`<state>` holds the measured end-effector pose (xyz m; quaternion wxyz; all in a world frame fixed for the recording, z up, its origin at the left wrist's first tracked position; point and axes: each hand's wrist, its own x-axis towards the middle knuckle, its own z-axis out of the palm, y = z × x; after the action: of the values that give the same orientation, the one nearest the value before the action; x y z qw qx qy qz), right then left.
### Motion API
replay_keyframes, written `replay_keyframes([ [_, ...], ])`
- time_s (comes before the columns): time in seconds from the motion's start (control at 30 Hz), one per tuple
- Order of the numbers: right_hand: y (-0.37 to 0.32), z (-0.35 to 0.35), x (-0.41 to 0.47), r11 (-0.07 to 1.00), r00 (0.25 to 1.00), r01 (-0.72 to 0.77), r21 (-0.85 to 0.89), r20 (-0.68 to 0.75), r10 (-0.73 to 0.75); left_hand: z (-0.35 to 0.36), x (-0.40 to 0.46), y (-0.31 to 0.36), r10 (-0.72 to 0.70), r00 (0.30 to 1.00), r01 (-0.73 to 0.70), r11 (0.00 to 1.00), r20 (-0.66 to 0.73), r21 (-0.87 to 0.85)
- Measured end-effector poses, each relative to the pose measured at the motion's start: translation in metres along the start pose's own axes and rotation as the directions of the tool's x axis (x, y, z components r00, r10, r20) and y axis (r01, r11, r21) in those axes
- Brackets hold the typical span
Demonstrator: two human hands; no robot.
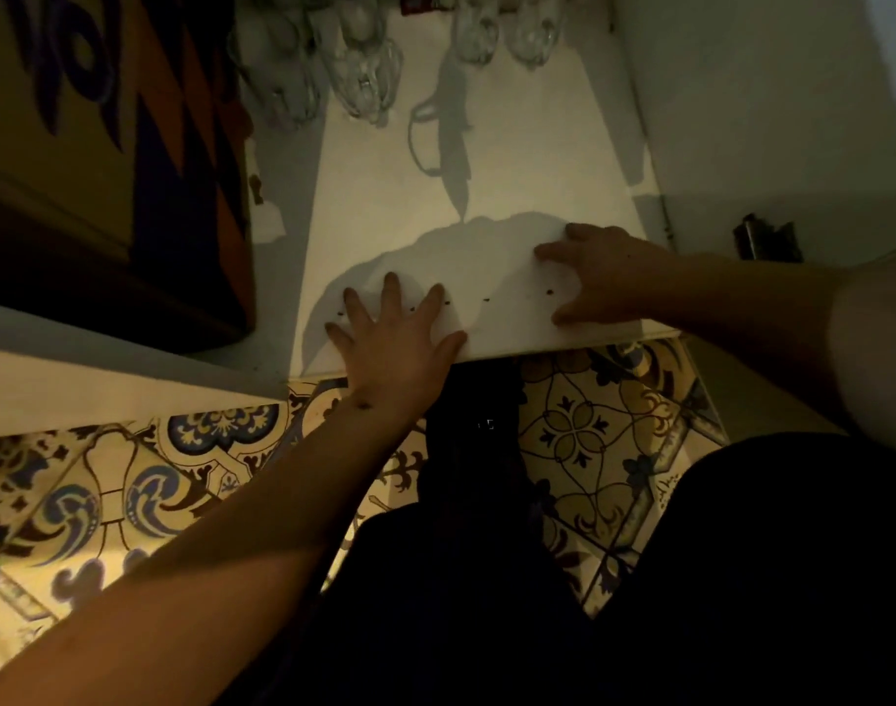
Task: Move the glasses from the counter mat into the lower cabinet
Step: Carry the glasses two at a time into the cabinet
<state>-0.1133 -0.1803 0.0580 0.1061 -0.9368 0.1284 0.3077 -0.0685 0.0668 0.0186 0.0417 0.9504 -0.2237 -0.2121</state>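
Note:
I look down into the lower cabinet, onto its white shelf (512, 160). Several clear glasses stand at the back of the shelf: a cut-glass one (366, 68) left of centre, another (282, 79) in shadow to its left, and two more (507, 30) further right. My left hand (392, 343) lies flat on the shelf's front edge, fingers spread, holding nothing. My right hand (598, 280) rests palm-down near the front right of the shelf, fingers apart and empty. The counter mat is out of view.
A dark patterned box or panel (130, 145) fills the cabinet's left side. The white cabinet wall (766, 119) bounds the right, with a dark hinge (766, 236) on it. Patterned floor tiles (588, 425) lie below, and my dark-clothed legs (486, 578) are by the shelf's front.

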Motion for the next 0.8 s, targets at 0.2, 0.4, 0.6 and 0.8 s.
replay_keyframes([
  [0.2,-0.010,-0.024,-0.023,1.000,1.000,-0.023,0.006,0.020,0.023,-0.030,0.004,-0.002,0.049,0.984,-0.057,0.998,0.170,0.041],
  [0.4,-0.030,-0.055,-0.041,1.000,0.996,0.016,-0.004,-0.085,-0.017,-0.070,-0.007,0.010,0.171,0.985,-0.167,0.980,-0.023,0.108],
  [0.6,-0.051,-0.088,-0.069,1.000,0.992,0.010,0.018,-0.130,-0.007,-0.126,-0.027,0.021,0.206,0.959,-0.203,0.978,-0.194,0.035],
  [0.8,-0.069,-0.113,-0.103,1.000,0.973,0.008,0.019,-0.231,-0.003,-0.183,-0.053,0.009,0.195,0.940,-0.193,0.981,-0.280,0.037],
])
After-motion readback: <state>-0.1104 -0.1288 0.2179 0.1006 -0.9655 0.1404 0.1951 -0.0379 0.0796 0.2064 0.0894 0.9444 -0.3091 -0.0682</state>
